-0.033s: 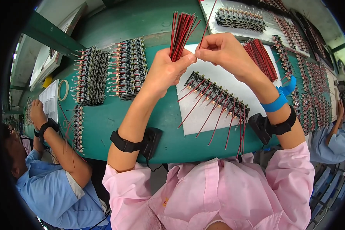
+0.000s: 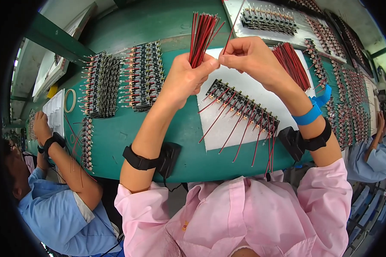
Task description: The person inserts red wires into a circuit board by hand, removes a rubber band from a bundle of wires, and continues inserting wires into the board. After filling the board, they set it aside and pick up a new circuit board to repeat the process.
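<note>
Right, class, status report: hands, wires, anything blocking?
Left hand gripping wire bundle; right hand pinching single wire. Board row on white sheet. No obstruction visible.

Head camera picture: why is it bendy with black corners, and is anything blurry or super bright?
Head view: a fisheye lens bends the front edge of the green table and leaves black corners; the left hand, right hand and wire bundle look fairly sharp. Same head view: the blue sleeve at far right looks softer, and the white sheet looks bright.
</note>
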Demonstrator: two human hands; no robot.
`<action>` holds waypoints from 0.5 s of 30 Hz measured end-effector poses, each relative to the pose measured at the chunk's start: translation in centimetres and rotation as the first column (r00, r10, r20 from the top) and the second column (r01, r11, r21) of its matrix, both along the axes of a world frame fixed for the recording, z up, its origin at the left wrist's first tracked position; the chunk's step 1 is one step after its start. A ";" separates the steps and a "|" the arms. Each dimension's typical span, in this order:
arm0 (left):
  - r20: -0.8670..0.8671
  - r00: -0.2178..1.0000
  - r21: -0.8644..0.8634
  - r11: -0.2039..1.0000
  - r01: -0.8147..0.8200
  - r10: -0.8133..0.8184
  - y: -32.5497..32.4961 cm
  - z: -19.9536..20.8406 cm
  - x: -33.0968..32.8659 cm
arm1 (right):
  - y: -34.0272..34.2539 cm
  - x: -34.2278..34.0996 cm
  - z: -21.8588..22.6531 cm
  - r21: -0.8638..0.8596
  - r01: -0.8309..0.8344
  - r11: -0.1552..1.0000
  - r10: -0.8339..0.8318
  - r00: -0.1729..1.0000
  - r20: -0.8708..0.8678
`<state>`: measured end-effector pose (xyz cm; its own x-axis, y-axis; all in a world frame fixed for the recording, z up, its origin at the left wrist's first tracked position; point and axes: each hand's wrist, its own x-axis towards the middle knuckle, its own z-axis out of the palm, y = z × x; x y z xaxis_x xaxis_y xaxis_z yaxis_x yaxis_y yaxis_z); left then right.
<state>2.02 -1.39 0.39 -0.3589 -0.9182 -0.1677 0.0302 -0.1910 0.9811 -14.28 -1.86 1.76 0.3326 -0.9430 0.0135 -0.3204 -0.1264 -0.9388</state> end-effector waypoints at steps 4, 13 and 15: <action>-0.079 0.996 0.034 0.999 -0.031 0.034 -0.6 -0.7 0.7 | 0.0 -0.4 -2.1 0.006 0.034 0.999 -0.034 0.999 -0.038; -0.283 0.933 -0.150 0.950 -0.274 0.224 -1.0 -1.7 0.6 | 0.3 0.0 -5.6 0.001 0.064 0.998 -0.063 0.985 -0.162; -0.282 0.937 -0.105 0.965 -0.242 0.204 -0.9 -1.3 0.8 | 0.4 0.1 -5.6 -0.011 0.067 0.998 -0.068 0.981 -0.181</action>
